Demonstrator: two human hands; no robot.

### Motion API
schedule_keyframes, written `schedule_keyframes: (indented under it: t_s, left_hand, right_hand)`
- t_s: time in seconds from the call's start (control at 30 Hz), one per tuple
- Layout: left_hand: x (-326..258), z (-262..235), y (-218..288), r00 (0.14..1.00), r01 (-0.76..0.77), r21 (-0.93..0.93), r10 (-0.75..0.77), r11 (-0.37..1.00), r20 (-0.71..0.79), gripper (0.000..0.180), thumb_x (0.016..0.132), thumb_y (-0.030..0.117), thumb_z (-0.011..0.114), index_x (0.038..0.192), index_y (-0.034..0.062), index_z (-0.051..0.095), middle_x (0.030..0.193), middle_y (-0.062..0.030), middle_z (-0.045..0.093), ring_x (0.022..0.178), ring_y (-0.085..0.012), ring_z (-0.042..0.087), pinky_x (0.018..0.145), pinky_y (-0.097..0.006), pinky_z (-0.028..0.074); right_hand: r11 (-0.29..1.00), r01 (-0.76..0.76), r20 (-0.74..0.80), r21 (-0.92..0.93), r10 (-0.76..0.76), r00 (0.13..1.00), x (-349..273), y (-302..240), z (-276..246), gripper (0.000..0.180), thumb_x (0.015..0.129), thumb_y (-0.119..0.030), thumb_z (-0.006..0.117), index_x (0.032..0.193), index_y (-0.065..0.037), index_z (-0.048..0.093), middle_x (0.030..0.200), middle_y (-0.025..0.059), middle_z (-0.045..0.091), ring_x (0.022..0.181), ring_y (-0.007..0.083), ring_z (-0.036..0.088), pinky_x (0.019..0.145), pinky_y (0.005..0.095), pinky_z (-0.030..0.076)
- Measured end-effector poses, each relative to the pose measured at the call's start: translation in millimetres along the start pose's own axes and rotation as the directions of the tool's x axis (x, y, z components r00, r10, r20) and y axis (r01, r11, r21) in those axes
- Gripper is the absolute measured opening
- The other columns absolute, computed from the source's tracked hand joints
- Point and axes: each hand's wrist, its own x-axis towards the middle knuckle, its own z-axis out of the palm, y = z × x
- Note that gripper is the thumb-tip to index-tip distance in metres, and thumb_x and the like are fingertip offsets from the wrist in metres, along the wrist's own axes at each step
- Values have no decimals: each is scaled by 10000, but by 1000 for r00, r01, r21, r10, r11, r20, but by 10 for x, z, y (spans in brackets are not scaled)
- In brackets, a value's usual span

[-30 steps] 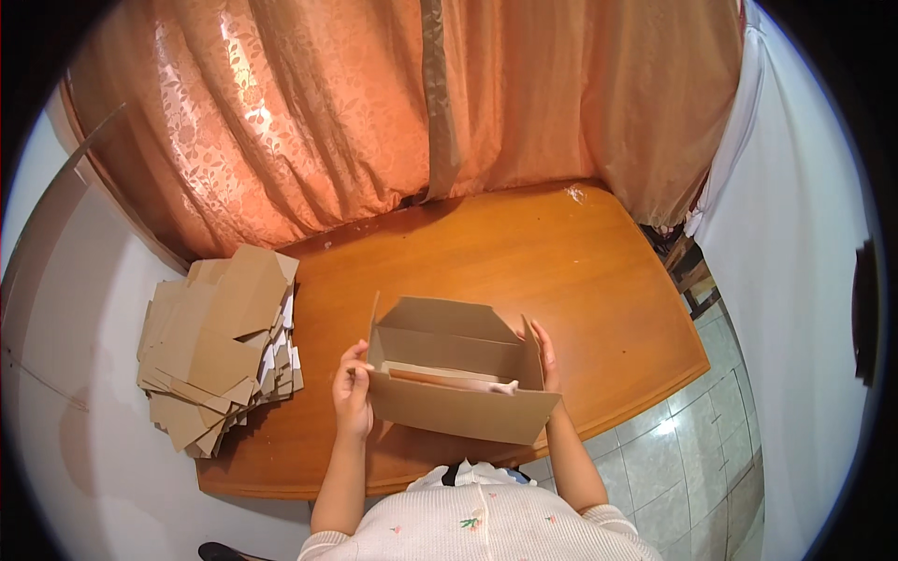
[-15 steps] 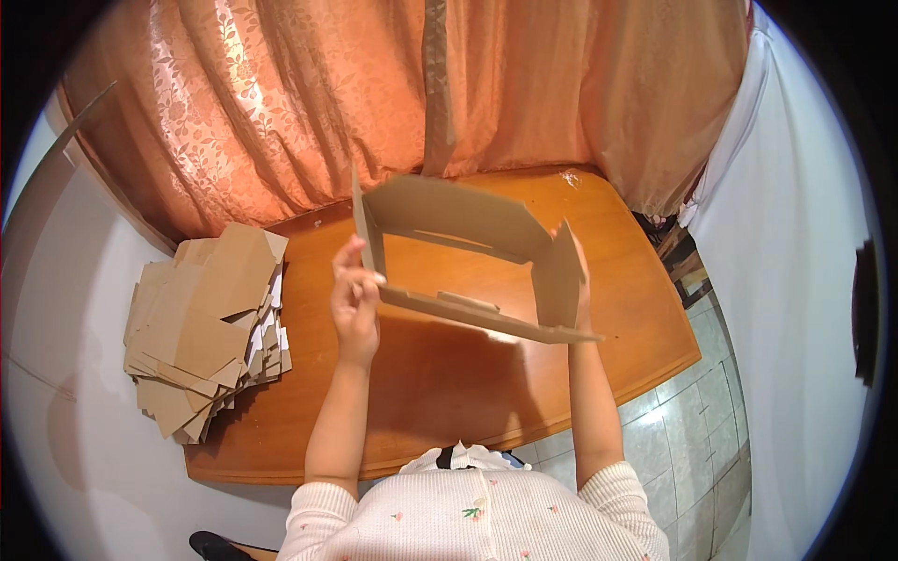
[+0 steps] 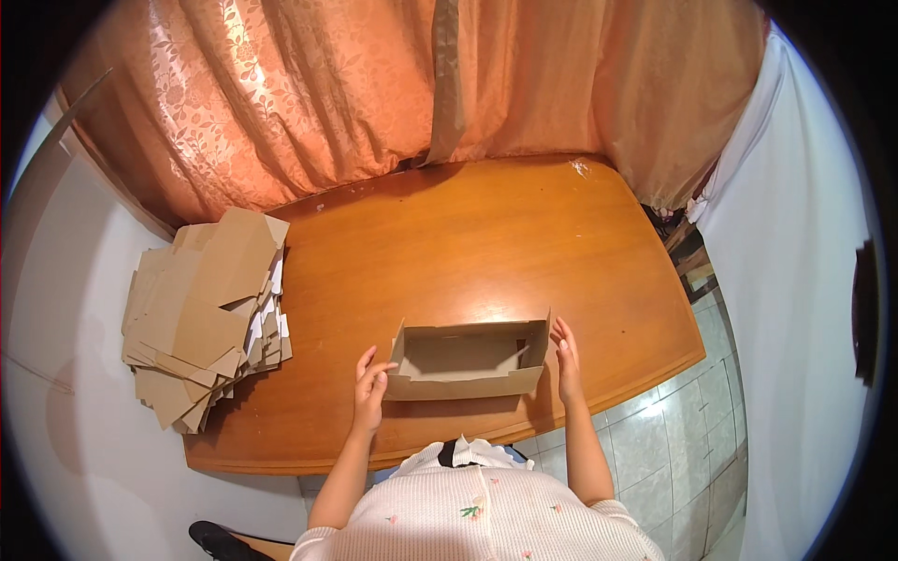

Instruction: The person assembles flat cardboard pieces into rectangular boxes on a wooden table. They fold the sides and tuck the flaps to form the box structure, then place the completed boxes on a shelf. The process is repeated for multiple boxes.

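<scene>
A brown cardboard box (image 3: 463, 386), open at the top, stands on the table near its front edge. Its walls are raised and an end panel sticks up at the right corner. Beside its left end is my left hand (image 3: 370, 385), fingers apart; the index finger reaches the box's edge, and I cannot tell if it touches. My right hand (image 3: 568, 363) is held upright just off the right end, fingers spread and holding nothing.
The wooden table (image 3: 449, 243) has a curved outline. At its left lies an uneven pile of flat cardboard pieces (image 3: 201, 318). Orange curtains (image 3: 327, 93) hang along the far edge, and a white cloth (image 3: 786, 234) hangs to the right above a tiled floor (image 3: 669, 439).
The box has come down toward me from the raised, tilted hold and now rests level on the table. Both hands have lowered with it, and the right one has come away from its side.
</scene>
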Motion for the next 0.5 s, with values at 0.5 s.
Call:
schedule_keyframes:
  t_s: [0.5]
  left_hand:
    - [252,-15,-59,972,131,-117,-104,984,212,666,1000,500,276,1458,21,342,1553,-160,239,1448,-288,176,1170,-399,101]
  right_hand:
    - [973,33,-46,-228,-45,998,58,-432,356,740,772,-101,675,1435,-43,351,1440,152,375,1336,294,353,1114,385,265]
